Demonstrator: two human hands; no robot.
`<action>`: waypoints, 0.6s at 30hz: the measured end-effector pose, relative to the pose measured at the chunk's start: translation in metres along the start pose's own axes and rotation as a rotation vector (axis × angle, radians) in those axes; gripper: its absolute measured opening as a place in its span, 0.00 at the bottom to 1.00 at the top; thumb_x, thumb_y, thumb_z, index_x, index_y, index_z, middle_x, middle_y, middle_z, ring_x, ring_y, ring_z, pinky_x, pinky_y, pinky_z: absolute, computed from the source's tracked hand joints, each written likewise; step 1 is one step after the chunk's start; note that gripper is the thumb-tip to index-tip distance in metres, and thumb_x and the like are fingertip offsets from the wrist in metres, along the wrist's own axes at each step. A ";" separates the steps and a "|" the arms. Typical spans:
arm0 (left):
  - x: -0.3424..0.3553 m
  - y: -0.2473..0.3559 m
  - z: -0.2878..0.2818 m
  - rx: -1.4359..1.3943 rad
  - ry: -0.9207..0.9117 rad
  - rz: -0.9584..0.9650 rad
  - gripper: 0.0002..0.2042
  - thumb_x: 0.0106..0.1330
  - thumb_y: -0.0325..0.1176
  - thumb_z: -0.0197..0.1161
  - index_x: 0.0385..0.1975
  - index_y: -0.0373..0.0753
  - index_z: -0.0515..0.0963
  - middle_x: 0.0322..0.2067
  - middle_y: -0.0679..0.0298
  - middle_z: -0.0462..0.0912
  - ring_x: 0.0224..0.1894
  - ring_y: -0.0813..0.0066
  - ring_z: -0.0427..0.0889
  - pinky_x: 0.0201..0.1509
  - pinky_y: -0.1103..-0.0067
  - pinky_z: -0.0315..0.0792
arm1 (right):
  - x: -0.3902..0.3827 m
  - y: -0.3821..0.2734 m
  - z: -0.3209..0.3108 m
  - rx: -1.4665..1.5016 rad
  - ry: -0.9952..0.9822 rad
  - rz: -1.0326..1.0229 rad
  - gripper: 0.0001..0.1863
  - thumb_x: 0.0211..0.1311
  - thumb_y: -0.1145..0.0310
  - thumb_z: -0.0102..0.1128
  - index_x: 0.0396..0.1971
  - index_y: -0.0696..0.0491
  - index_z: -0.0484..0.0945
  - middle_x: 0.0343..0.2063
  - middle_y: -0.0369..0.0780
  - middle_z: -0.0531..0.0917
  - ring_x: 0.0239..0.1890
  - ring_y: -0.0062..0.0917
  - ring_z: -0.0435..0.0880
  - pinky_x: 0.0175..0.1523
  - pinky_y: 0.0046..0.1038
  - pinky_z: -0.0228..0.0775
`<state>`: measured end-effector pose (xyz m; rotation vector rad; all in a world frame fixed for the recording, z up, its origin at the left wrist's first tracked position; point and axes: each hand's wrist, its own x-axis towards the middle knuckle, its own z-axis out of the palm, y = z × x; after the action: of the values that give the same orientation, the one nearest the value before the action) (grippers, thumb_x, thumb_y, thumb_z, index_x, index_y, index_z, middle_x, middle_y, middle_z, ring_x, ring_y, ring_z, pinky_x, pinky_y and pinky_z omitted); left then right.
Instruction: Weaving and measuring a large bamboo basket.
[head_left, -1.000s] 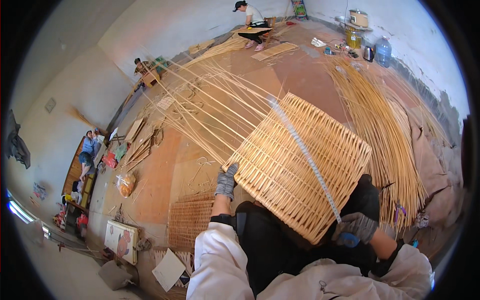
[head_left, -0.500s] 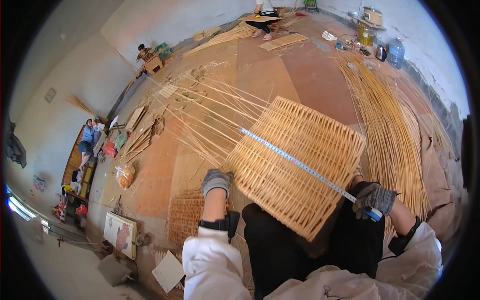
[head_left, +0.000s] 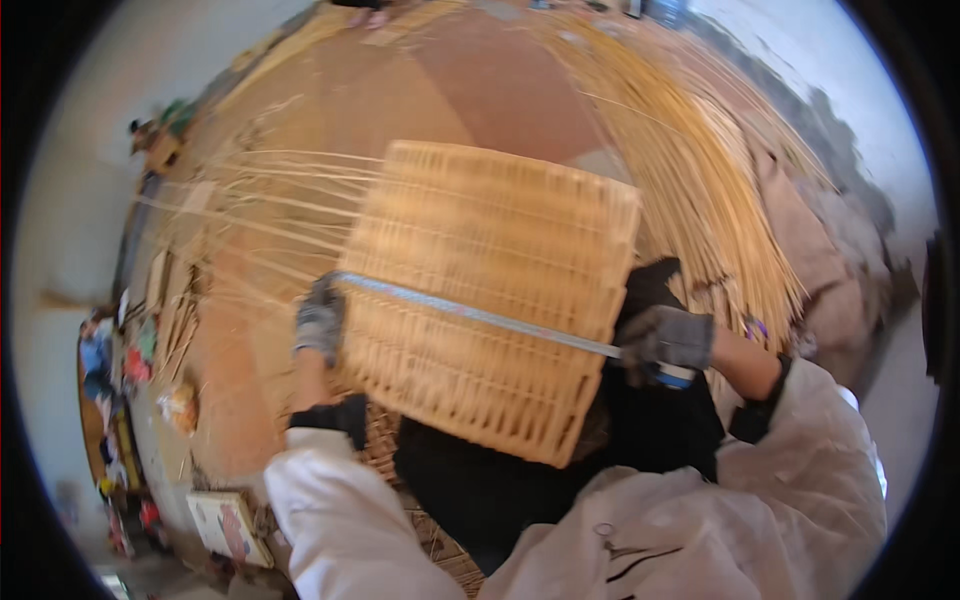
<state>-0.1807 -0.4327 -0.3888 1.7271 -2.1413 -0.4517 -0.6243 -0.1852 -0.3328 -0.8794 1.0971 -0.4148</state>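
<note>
A woven wicker panel (head_left: 480, 240), pale tan, lies tilted across my black-trousered lap, with long loose canes sticking out from its left edge. The tape measure's white blade (head_left: 470, 312) stretches across its face from the left edge to the right. At the left edge, my gloved left hand (head_left: 320, 322) is closed where the blade's end meets the wicker; blur hides the exact finger grip. My gloved right hand (head_left: 672, 342), just past the panel's right edge, is closed around the tape measure's blue case (head_left: 674, 376).
A big bundle of long canes (head_left: 680, 150) lies along the right, beside brown cloth (head_left: 800, 240). Cut cane pieces (head_left: 172, 325) and a bag of orange items (head_left: 180, 408) are on the left floor. A picture-fronted box (head_left: 228, 525) stands lower left. Another person (head_left: 95, 350) sits far left.
My view has swung, shifting the room leftward and up. The panel has turned to lie more level. My left hand has moved up the panel's edge to the blade's end; the right still holds the case.
</note>
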 end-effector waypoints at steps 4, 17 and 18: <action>-0.012 0.004 -0.018 -0.243 -0.061 -0.101 0.20 0.58 0.36 0.59 0.50 0.39 0.69 0.40 0.55 0.78 0.42 0.68 0.77 0.46 0.77 0.69 | 0.006 0.006 0.038 0.069 0.154 0.044 0.12 0.56 0.69 0.56 0.38 0.59 0.76 0.24 0.41 0.82 0.21 0.20 0.78 0.26 0.21 0.71; -0.039 0.048 -0.035 -0.330 -0.024 -0.107 0.21 0.55 0.35 0.62 0.49 0.37 0.69 0.44 0.56 0.76 0.45 0.69 0.75 0.50 0.78 0.67 | -0.008 0.028 0.051 0.099 0.210 -0.125 0.11 0.53 0.72 0.55 0.35 0.62 0.75 0.24 0.42 0.81 0.20 0.22 0.77 0.24 0.20 0.69; -0.046 0.055 -0.034 -0.228 0.014 -0.098 0.22 0.55 0.35 0.63 0.49 0.37 0.69 0.44 0.56 0.76 0.45 0.68 0.75 0.50 0.77 0.67 | -0.016 0.033 0.050 0.127 0.192 -0.120 0.11 0.53 0.72 0.55 0.35 0.61 0.76 0.23 0.42 0.81 0.20 0.22 0.77 0.24 0.19 0.69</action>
<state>-0.2034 -0.3771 -0.3373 1.7042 -1.9173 -0.6804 -0.5905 -0.1340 -0.3408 -0.8069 1.1830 -0.6725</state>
